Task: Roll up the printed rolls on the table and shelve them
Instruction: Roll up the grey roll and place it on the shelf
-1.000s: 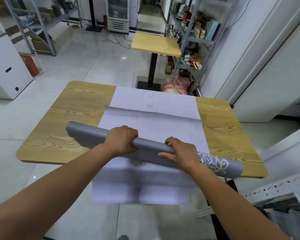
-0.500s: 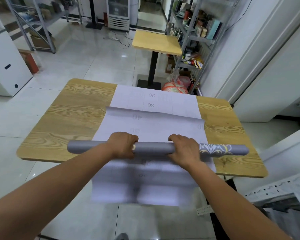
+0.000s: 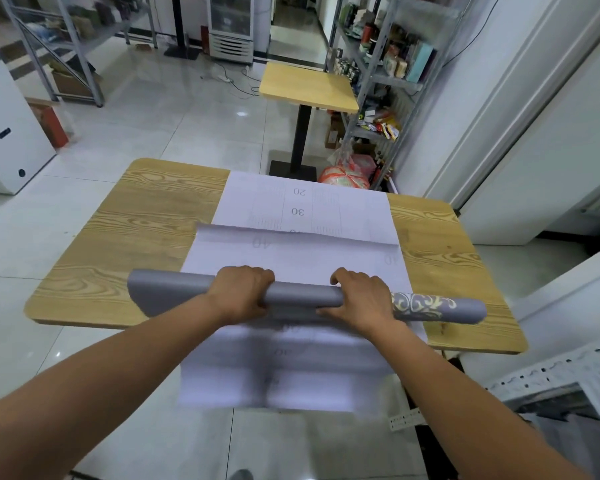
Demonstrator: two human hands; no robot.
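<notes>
Hands on the roll (image 3: 302,298), both of them! The left hand (image 3: 241,294) curls over it left of centre, the right hand (image 3: 361,301) wraps it right of centre, with a short grey stretch showing between them. The roll lies crosswise near the front edge of the table (image 3: 136,237), on top of its own unrolled white sheet (image 3: 291,254). Both ends poke out past the hands: the left end flares loose, the right end shows a swirl pattern (image 3: 426,303). The sheet's near part hangs off the table's front edge.

Left hand (image 3: 243,292), right hand (image 3: 361,303) around roll (image 3: 302,296) (grey)
</notes>
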